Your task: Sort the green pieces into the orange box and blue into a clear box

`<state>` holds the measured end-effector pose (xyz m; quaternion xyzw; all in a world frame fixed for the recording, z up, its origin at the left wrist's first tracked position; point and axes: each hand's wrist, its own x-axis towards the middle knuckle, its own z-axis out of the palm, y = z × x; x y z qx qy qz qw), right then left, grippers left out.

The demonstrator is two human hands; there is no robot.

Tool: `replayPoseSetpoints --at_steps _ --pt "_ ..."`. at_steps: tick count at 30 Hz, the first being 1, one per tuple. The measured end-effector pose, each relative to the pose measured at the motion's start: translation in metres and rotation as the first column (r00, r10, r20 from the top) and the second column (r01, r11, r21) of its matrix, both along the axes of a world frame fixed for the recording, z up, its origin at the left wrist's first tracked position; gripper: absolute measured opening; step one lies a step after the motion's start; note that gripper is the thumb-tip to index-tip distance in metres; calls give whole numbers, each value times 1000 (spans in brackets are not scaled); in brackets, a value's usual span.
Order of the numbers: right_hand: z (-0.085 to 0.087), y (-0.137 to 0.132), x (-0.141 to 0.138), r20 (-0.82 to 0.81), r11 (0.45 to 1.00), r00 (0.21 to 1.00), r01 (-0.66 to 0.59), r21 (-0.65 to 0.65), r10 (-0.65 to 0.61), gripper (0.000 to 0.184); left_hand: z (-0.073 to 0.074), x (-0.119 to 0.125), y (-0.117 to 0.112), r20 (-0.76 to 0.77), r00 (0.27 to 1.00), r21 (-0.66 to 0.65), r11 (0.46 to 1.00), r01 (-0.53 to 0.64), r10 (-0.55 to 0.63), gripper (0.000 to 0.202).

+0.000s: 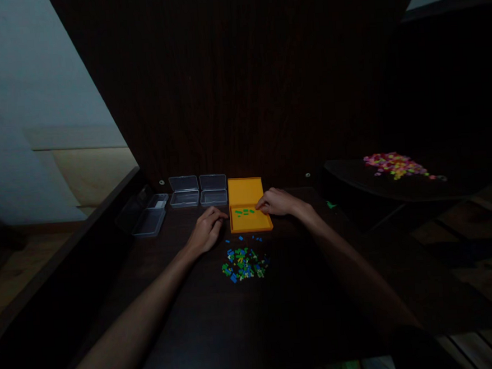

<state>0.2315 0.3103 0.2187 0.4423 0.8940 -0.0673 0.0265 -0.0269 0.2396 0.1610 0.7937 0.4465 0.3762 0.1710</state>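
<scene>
An open yellow box [249, 228] stands on the dark table, its lid raised at the back. Several small green bricks [245, 211] lie inside it. My right hand [277, 202] reaches over the box's right side, fingertips pinched together near the bricks; whatever is between them is too small to make out. Beside the box's left edge rests my left hand [208, 230], index finger stretched toward the box and the others loosely bent, with nothing visible in it. Nearer to me lies a pile of small blue, green, white and yellow bricks [245, 264], with a few blue pieces [241, 238] between pile and box.
Two clear plastic cases [184, 199] with raised lids stand left of the yellow box. Another clear case [150, 222] lies farther left. At the right, a heap of pink and yellow pieces [396, 165] sits on a dark surface. A tall dark panel [239, 84] closes the back.
</scene>
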Motion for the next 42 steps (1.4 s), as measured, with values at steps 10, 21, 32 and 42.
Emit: replayPoseSetpoints --at_steps 10,21,32,42 --pt "18 -25 -23 -134 984 980 -160 -81 148 28 2 0 1 -34 996 -169 983 76 -83 25" --pt "-5 -78 -34 -226 950 946 -271 -154 233 22 5 -6 -13 196 958 -445 852 275 -207 21" --pt "-53 -106 -21 -487 996 869 -81 31 86 19 7 1 -31 44 963 -263 927 268 -266 17" --pt "-50 -108 -20 -446 996 891 -81 27 84 25 4 4 -32 -78 952 -205 939 277 -297 17"
